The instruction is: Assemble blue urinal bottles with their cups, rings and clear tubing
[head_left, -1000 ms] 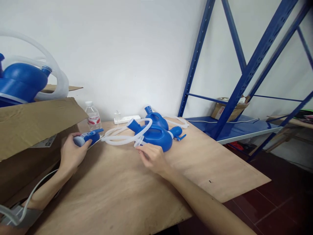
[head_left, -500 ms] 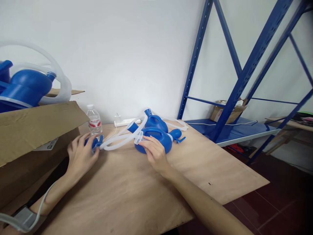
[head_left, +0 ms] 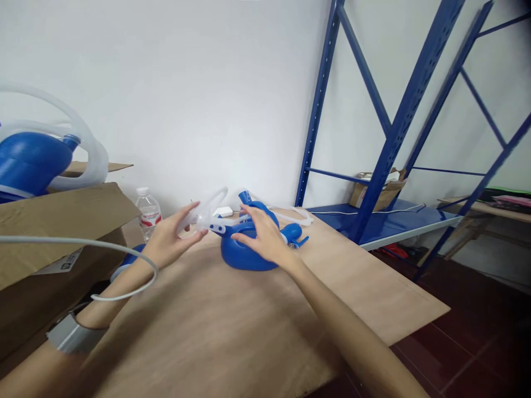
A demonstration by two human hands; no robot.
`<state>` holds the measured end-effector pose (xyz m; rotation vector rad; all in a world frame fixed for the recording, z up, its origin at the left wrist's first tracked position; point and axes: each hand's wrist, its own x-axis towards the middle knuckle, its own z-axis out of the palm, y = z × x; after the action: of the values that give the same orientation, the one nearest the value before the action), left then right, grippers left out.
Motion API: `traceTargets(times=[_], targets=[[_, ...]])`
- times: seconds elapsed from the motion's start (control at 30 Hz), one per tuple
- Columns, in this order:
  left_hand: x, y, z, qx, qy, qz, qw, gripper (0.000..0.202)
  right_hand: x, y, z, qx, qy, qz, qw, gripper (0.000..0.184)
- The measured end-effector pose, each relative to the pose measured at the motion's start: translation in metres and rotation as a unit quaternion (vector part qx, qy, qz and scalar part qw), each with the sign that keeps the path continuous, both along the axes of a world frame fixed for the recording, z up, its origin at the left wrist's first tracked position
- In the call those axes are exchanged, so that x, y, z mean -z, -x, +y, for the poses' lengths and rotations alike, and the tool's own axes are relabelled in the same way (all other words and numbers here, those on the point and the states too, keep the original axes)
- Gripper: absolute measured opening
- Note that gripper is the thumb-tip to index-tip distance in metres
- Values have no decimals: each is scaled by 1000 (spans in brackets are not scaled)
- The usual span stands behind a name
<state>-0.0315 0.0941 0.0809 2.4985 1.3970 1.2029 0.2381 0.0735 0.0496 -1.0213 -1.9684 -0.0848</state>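
Note:
A blue plastic jug (head_left: 244,254) with a moulded handle stands on the wooden table, and a second blue jug (head_left: 265,211) is behind it. At its left end, a translucent white tube (head_left: 215,200) is looped up beside a pale fitting with dark blue spots. My left hand (head_left: 172,237) is at this loop, thumb and forefinger apart on either side of the tube; its other fingers are partly hidden. Over the front jug's top hovers my right hand (head_left: 265,235), fingers spread, holding nothing. Another blue piece (head_left: 131,255) is partly covered by my left forearm.
A cardboard box (head_left: 62,221) at the left holds blue jugs (head_left: 33,160) and thick white tubing (head_left: 89,160). A water bottle (head_left: 148,213) stands beside it. Behind the table's right side is a blue metal rack (head_left: 381,229) with a small carton (head_left: 375,193).
My left hand has left the blue piece near the box and moved right to the tube. My right hand has let go of the clear white cap and opened. The view has shifted slightly.

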Motion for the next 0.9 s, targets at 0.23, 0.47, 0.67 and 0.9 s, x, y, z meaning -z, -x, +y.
traceTargets(times=[0.23,0.47,0.67,0.9], targets=[[-7,20,29,-33,28,107,993,79,34,-55,9,82,118,-44,989,57],[-4,25,34,11,43,111,993,64,44,-68,8,23,87,21,996,46],[-13,-2,23,74,128,154,977,69,46,-67,5,-3,89,34,995,49],[0,-8,34,136,152,112,973,70,46,-66,2,-16,103,47,993,51]])
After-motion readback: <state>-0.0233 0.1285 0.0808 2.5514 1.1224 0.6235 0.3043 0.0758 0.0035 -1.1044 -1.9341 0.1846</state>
